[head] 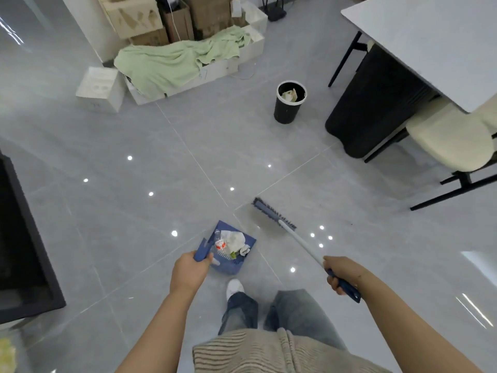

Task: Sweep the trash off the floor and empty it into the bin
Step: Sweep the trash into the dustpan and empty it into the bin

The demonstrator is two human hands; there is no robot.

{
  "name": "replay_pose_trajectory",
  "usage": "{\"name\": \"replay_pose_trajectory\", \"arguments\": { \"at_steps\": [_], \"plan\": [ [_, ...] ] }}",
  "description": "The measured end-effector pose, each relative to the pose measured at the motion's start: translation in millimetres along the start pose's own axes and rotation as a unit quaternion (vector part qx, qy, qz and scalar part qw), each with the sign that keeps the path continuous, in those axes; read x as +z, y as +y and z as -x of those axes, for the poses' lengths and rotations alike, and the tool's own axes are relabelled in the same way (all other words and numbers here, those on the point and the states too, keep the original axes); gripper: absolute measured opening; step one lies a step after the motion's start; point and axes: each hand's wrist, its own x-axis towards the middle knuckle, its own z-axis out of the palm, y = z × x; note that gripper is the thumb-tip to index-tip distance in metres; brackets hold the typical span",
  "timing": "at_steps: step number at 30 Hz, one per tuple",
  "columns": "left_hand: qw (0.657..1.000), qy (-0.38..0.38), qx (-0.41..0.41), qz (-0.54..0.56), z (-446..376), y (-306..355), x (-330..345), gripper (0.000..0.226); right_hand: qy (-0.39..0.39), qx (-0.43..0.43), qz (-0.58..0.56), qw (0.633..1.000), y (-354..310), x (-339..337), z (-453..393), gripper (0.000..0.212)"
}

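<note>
My left hand grips the handle of a blue dustpan, held just in front of my feet. Inside it lies trash: crumpled white paper, a clear plastic bottle with a red label and a green scrap. My right hand is closed around the blue grip of a broom. Its white pole slants forward and left to a blue head that rests on the grey tiles to the right of the dustpan. A black bin with paper in it stands farther ahead, on the open floor.
A white table with a dark cabinet and a cream chair stands right of the bin. Cardboard boxes under a green cloth and a white box sit at the back left. A dark panel borders the left.
</note>
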Motion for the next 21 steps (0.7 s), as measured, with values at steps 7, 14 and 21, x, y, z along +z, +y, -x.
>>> {"name": "replay_pose_trajectory", "arguments": {
  "at_steps": [7,14,21],
  "plan": [
    [0.999,0.023,0.021,-0.019,32.6,10.4,6.8,0.031,0.030,0.022,-0.171,0.985,67.1,-34.1,-23.1,0.022],
    [0.996,0.000,0.052,-0.067,38.7,-1.0,-16.3,0.027,0.071,0.045,-0.210,0.974,118.7,-26.9,-49.5,0.020],
    [0.999,-0.013,0.013,-0.028,8.3,-43.4,-91.9,0.017,0.045,0.076,-0.186,0.979,139.1,34.1,-39.5,0.017]
  ]
}}
